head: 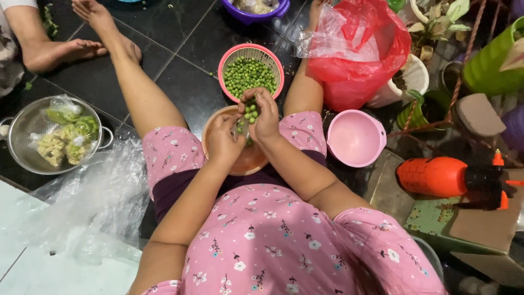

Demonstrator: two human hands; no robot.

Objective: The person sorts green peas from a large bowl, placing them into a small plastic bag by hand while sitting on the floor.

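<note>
Green peas (250,111) sit pinched between the left hand (225,139) and right hand (266,114), both closed on them, above an orange bowl (248,159), near the pink basket (225,61) of peas.

Purple plastic bowl (254,11) cut off by the top edge, orange round bowl (243,158) partly hidden behind the hands, another person's bare feet (82,49) cropped at the upper left corner

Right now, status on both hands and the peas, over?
Left hand and right hand together, pinching green peas over orange bowl. Pink basket of peas just beyond. Nothing blocking the hands.
</note>
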